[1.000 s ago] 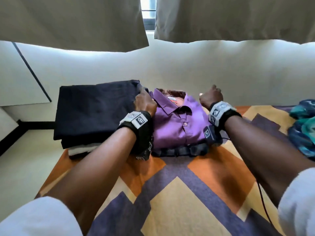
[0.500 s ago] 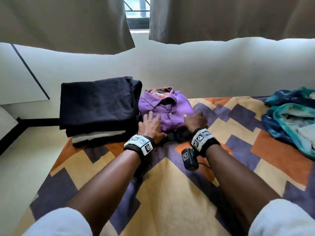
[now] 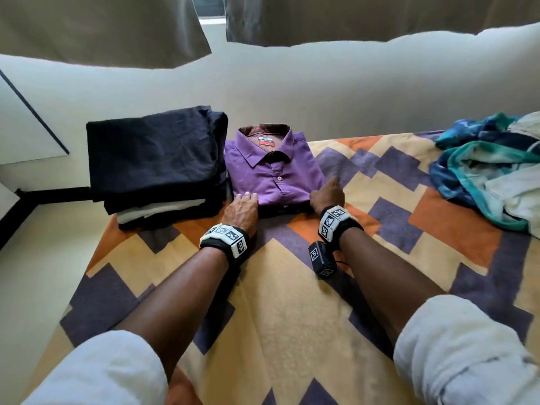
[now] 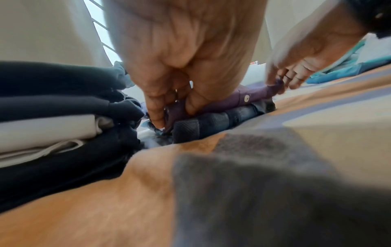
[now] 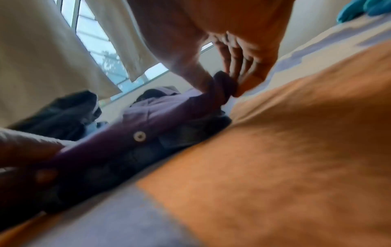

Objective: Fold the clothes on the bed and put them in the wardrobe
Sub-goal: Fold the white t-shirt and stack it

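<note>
Both hands are pinching the purple shirt's [image 3: 271,173] near corners, left hand [image 3: 241,210], right hand [image 3: 327,197]. Black folded stack [image 3: 155,159] is crowding its left; teal clothes [image 3: 485,168] are lying well right.

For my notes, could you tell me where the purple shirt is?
In the head view, the purple shirt lies folded on dark jeans, right of the black pile.

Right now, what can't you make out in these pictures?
- Wardrobe: in no view.
- Dark garment under the purple shirt: covered by the shirt; only its edge shows.
- Collar label: too small to read, head view.
- Blue-green pile: cut by the right edge.
- Left hand: blurred in the right wrist view.
</note>
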Available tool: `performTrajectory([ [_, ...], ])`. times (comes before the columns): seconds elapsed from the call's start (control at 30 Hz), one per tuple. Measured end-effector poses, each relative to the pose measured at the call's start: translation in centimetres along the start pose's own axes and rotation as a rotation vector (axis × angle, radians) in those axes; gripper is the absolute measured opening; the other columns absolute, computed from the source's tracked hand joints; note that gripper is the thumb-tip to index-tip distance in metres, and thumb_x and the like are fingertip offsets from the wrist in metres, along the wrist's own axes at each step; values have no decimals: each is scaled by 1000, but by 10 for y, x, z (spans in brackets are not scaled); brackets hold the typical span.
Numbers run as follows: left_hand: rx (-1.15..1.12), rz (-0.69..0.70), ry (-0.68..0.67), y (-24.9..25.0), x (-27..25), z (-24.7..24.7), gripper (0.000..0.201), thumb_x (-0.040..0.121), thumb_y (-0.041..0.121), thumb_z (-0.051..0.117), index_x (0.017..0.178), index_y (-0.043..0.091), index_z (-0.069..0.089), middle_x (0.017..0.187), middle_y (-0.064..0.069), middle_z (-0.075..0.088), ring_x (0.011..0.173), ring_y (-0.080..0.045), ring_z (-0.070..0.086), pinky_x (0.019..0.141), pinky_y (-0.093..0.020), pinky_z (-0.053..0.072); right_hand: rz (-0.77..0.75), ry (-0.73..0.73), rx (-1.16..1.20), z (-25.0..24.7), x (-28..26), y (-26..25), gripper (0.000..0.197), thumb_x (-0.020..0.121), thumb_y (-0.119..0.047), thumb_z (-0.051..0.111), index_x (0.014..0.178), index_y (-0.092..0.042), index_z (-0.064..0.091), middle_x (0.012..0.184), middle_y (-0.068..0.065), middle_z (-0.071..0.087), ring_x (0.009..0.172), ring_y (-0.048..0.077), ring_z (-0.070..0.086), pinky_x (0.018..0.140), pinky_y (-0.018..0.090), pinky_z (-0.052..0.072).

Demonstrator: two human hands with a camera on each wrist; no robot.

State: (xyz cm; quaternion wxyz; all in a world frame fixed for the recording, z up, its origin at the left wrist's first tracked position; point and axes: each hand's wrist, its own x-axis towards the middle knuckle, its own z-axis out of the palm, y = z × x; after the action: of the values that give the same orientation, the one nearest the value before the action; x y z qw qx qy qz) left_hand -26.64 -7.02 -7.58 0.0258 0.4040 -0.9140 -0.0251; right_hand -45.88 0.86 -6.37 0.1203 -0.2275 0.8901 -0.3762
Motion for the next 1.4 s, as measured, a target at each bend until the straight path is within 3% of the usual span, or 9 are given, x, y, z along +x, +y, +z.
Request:
performTrajectory([
  [0.2, -26, -77, -77, 26, -15, -25, 82, 88, 17, 58, 156, 15, 13, 165, -11, 5, 152, -30, 4, 121, -49, 13, -64, 8, -60, -32, -14, 22, 72, 87, -34, 65, 142, -1, 31, 141, 24, 39, 129, 40, 40, 104, 45, 37],
  [0.4, -137, 162, 28, 144, -39, -30, 84, 88, 30, 66, 155, 11, 19, 163, -17, 12, 150, -33, 13, 119, -47, 22, -420, -33, -344, -104, -54, 101, 61, 80, -18, 63, 135, -1, 43, 131, 22, 48, 118, 40, 49, 98, 45, 43],
  [0.6, -155, 317, -305, 314, -89, 1, 103, 82, 51, 72, 158, 24, 7, 166, -8, -6, 152, -32, -1, 117, -59, 20, -231, -33, -486, -212, -61, 213, 60, 83, -15, 61, 138, -6, 39, 136, 19, 42, 119, 40, 49, 97, 45, 45],
  [0.73, -164, 287, -501, 386, -95, 29, 102, 83, 33, 71, 155, 38, 0, 165, -2, -8, 151, -37, 0, 111, -71, 16, -18, 116, -628, -290, -38, 289, 53, 92, -18, 53, 140, -3, 35, 141, 22, 37, 123, 40, 46, 99, 46, 42],
  [0.83, -50, 327, -504, 393, -76, 42, 96, 80, 31, 72, 155, 33, 11, 163, -19, 2, 145, -49, 16, 115, -62, 23, 172, 186, -657, -328, -8, 325, 70, 93, -23, 56, 150, -4, 20, 156, 20, 18, 138, 40, 28, 109, 48, 30],
  [0.93, -18, 300, -547, 396, -67, 45, 118, 63, 35, 88, 154, 36, 12, 164, -16, -4, 144, -53, 13, 111, -66, 27, 279, 219, -626, -352, 28, 344, 73, 98, -32, 51, 154, -8, 10, 161, 16, 8, 144, 37, 19, 113, 51, 22],
  [1.03, -39, 271, -564, 395, -69, 50, 126, 59, 33, 91, 155, 39, 9, 164, -10, -10, 146, -51, 7, 109, -69, 27, 238, 75, -641, -362, 49, 348, 49, 101, -27, 41, 145, -4, 36, 150, 20, 35, 136, 37, 36, 111, 49, 31],
  [1.13, -74, 288, -544, 389, -69, 51, 121, 62, 31, 89, 154, 41, 11, 165, -8, -10, 147, -47, 7, 107, -72, 27, 127, 100, -665, -370, 54, 342, 26, 97, -14, 43, 108, -1, 63, 118, 23, 61, 112, 37, 59, 91, 40, 46],
  [1.4, -182, 277, -480, 376, -97, 35, 106, 77, 32, 81, 155, 37, 10, 165, -4, -5, 150, -39, 4, 110, -72, 20, 74, -82, -630, -360, -24, 305, 35, 95, -19, 45, 114, 4, 62, 123, 23, 60, 112, 38, 58, 88, 36, 46],
])
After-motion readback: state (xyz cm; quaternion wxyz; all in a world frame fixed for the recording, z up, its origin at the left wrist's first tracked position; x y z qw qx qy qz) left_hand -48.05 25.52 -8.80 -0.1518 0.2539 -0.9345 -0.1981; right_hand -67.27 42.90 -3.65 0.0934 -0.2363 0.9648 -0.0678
